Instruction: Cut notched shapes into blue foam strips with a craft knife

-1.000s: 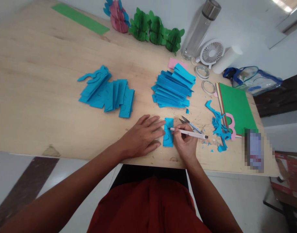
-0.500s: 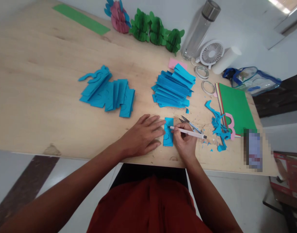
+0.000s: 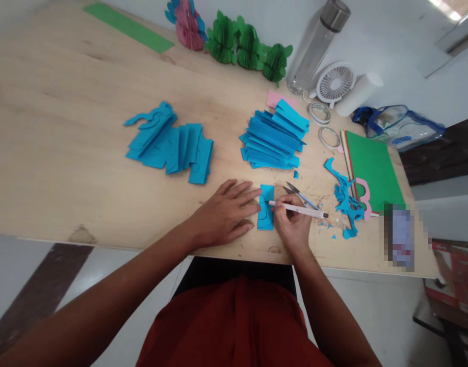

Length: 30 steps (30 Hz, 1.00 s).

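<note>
A small rectangle of folded blue paper (image 3: 266,219) with curved lines drawn on it lies near the table's front edge. My left hand (image 3: 228,214) rests flat with spread fingers, its fingertips at the paper's left edge. In my right hand (image 3: 293,224) is a white pen (image 3: 301,208), its tip at the middle of the paper. Scissors (image 3: 294,188) lie just behind the right hand, partly hidden by it. Farther back sits a stack of blue paper strips (image 3: 274,137). To the left is a group of folded blue pieces (image 3: 173,148), some with drawn curves.
Blue paper scraps (image 3: 346,199) lie right of my hand, beside a pink cut-out (image 3: 364,196) and green sheets (image 3: 375,163). Two tape rolls (image 3: 329,137), a small fan (image 3: 335,83), a bottle (image 3: 314,51) and green paper ornaments (image 3: 249,48) stand toward the wall.
Almost nothing differs. Both hands, the pen and the paper keep their places, and the view has shifted very slightly.
</note>
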Tool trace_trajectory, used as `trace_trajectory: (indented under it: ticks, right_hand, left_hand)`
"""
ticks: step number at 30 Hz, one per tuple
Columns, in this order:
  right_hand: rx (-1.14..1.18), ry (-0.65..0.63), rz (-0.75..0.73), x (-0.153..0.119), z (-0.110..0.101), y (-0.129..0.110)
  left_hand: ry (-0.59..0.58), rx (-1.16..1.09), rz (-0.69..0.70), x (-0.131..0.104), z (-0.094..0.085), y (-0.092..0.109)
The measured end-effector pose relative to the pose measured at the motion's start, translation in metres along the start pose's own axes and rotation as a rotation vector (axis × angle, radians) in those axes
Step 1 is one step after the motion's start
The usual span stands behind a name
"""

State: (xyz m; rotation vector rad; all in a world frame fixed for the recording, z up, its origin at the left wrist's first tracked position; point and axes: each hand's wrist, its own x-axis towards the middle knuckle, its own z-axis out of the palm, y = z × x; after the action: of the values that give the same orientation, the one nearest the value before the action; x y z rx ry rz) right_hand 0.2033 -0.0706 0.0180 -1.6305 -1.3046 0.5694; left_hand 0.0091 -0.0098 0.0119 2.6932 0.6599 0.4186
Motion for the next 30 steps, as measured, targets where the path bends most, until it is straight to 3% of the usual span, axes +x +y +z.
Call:
trace_trajectory:
  ticks: [12,19,30]
  right_hand:
    - [0.048,-0.014,0.012,-0.001,0.003,-0.004]
    - [0.228,0.076,0.055,0.002,0.003,-0.002]
    - [0.015,-0.045,-0.095,-0.008,-0.009,0.001]
  left_hand:
    - [-0.011,0.005,0.001,0.001,0.0,0.0]
    - [0.011,-0.01,0.0,0.0,0.002,0.0]
    - [0.038,-0.014,0.012,-0.001,0.004,0.0]
